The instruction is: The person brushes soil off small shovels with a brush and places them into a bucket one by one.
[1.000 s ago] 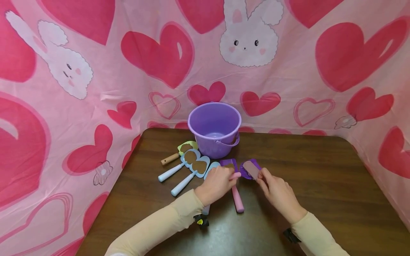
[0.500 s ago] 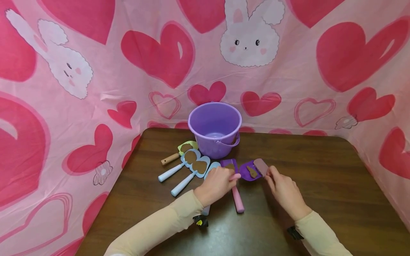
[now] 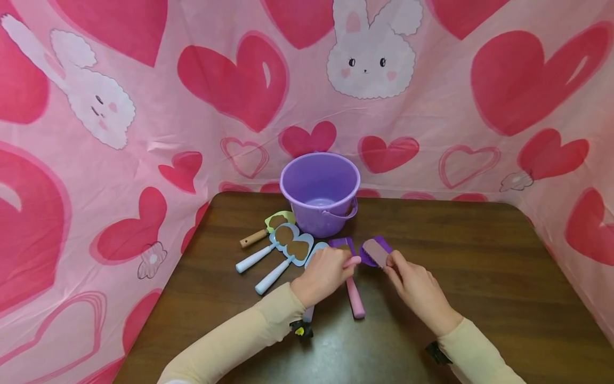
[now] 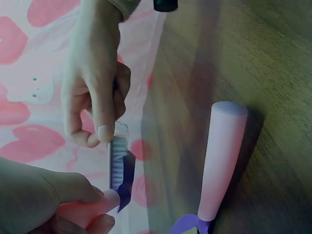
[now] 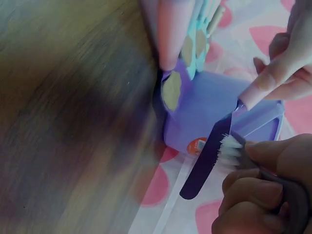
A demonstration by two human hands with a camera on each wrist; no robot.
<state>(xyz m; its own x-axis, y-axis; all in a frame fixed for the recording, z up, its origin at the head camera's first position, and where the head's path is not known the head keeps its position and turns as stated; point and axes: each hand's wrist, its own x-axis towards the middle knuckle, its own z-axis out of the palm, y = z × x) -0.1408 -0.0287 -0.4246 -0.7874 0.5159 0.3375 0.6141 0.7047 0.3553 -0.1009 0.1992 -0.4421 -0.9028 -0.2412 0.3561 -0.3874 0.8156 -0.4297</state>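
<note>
My left hand [image 3: 323,274] grips the pink handle [image 3: 354,261] of a small shovel, held above the table. Its purple blade [image 5: 207,163] shows in the right wrist view. Between thumb and fingers, my right hand [image 3: 419,288] holds a brush with a mauve back [image 3: 376,253]. White bristles [image 5: 229,150] touch the blade. In the head view the brush covers much of the blade, including the part where a brown patch was seen. Just under my left hand lies a second purple shovel with a pink handle [image 3: 356,301], a brown patch on its blade.
Behind the hands stands a purple bucket [image 3: 312,220], its handle hanging down. Left of it lie blue shovels [image 3: 298,249] with pale handles and a green one [image 3: 280,218] with a wooden handle, brown patches on them. Another blue shovel lies partly under my left hand.
The brush moved right to the blade's edge, baring a brown patch, then came back left over the blade. My left hand and its shovel stayed almost in place.
</note>
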